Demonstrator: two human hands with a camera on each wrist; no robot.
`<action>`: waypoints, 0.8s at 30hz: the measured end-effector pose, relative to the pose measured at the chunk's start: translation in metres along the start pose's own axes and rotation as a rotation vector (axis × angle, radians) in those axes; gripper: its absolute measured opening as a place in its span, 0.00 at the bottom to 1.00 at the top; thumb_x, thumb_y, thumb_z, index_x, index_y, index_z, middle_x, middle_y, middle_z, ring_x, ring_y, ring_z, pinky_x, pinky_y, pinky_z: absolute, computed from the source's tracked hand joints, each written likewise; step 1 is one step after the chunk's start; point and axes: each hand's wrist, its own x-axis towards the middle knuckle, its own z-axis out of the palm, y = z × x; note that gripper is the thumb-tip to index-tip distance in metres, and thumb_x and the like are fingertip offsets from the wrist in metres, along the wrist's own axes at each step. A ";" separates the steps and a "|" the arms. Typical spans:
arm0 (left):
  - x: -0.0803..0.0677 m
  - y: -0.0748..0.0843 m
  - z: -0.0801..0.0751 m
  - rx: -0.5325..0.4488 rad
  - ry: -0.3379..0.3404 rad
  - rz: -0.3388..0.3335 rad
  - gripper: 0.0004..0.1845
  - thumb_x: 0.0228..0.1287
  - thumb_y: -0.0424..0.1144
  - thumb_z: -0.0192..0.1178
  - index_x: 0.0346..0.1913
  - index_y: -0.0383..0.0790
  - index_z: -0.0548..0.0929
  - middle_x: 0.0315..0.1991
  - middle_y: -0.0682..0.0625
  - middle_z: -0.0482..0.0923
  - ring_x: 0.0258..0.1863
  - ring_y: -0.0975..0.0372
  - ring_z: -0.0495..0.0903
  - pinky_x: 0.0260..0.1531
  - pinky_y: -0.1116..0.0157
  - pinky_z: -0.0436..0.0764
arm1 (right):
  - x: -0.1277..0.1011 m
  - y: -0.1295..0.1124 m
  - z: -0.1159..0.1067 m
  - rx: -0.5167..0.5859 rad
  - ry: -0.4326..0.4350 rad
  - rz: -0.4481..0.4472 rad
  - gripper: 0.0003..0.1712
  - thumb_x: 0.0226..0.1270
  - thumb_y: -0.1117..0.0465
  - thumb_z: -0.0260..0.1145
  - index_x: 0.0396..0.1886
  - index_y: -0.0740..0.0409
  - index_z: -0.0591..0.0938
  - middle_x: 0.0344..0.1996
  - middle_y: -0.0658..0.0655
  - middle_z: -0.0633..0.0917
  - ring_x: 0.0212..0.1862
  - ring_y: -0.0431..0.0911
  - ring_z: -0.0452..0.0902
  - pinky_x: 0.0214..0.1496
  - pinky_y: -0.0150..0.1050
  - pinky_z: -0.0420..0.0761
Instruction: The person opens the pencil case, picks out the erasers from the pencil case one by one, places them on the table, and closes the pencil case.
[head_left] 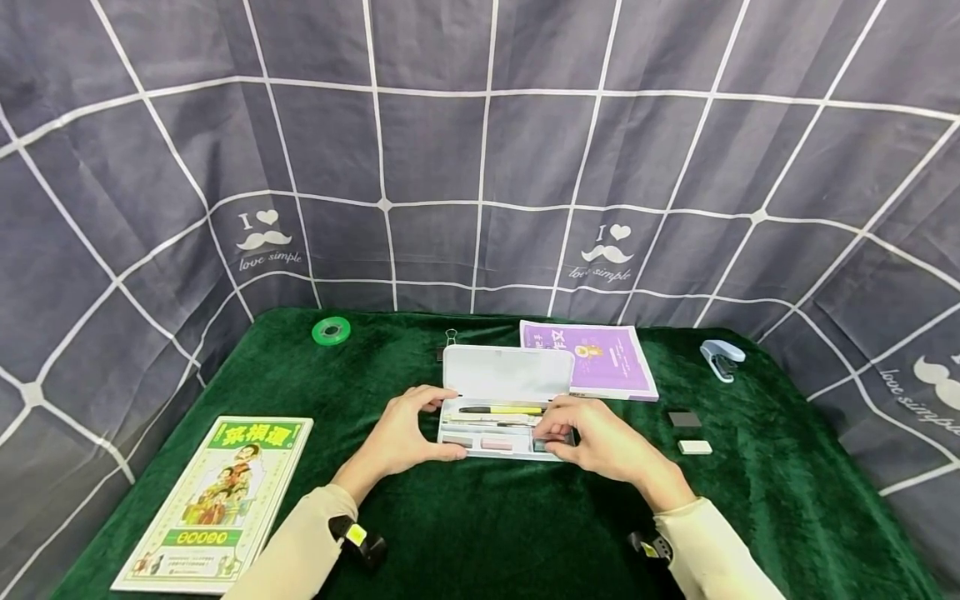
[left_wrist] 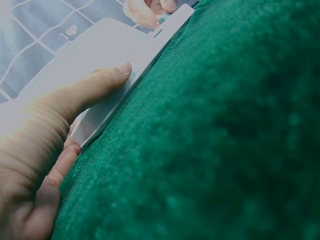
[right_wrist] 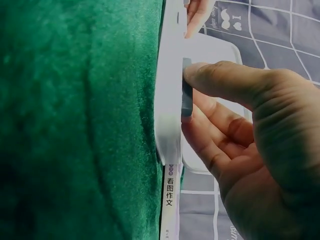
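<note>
A white pencil case stands on the green cloth with its lid raised. My left hand grips its left end, the thumb lying along the front wall in the left wrist view. My right hand pinches a dark grey block, apparently an eraser, between thumb and fingers at the case's front right compartment. Inside lie a black and yellow pen and other slim items behind, with a pinkish block in the front middle compartment. Part of the case's right end is hidden by my right fingers.
Behind the case are a purple book and a binder clip. A green tape roll sits back left, a green and white book front left. To the right lie a stapler, dark block and white block.
</note>
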 end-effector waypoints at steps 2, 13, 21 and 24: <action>0.000 0.001 0.000 -0.001 -0.001 -0.001 0.46 0.48 0.59 0.91 0.72 0.54 0.85 0.67 0.54 0.84 0.62 0.53 0.82 0.67 0.41 0.78 | 0.000 0.000 0.000 -0.032 0.008 -0.014 0.14 0.68 0.69 0.81 0.49 0.49 0.95 0.44 0.46 0.88 0.43 0.40 0.83 0.46 0.40 0.87; 0.001 0.000 0.000 -0.007 -0.001 -0.006 0.46 0.48 0.60 0.91 0.72 0.55 0.85 0.66 0.55 0.84 0.62 0.54 0.82 0.67 0.41 0.78 | 0.000 0.001 0.002 -0.156 0.036 -0.158 0.21 0.63 0.76 0.81 0.50 0.51 0.96 0.45 0.49 0.84 0.43 0.40 0.78 0.44 0.34 0.83; 0.001 0.000 0.001 -0.010 0.001 0.000 0.46 0.48 0.60 0.91 0.72 0.55 0.85 0.67 0.55 0.83 0.62 0.54 0.82 0.64 0.45 0.81 | -0.002 -0.006 0.000 -0.126 0.013 -0.101 0.19 0.64 0.76 0.79 0.46 0.49 0.93 0.44 0.48 0.82 0.41 0.40 0.77 0.44 0.34 0.82; 0.000 -0.001 0.000 -0.009 0.002 0.003 0.46 0.48 0.60 0.91 0.71 0.55 0.85 0.67 0.55 0.84 0.61 0.54 0.82 0.64 0.46 0.81 | -0.001 -0.011 -0.003 -0.085 0.015 -0.091 0.18 0.64 0.77 0.79 0.45 0.50 0.92 0.42 0.48 0.83 0.39 0.43 0.79 0.43 0.36 0.84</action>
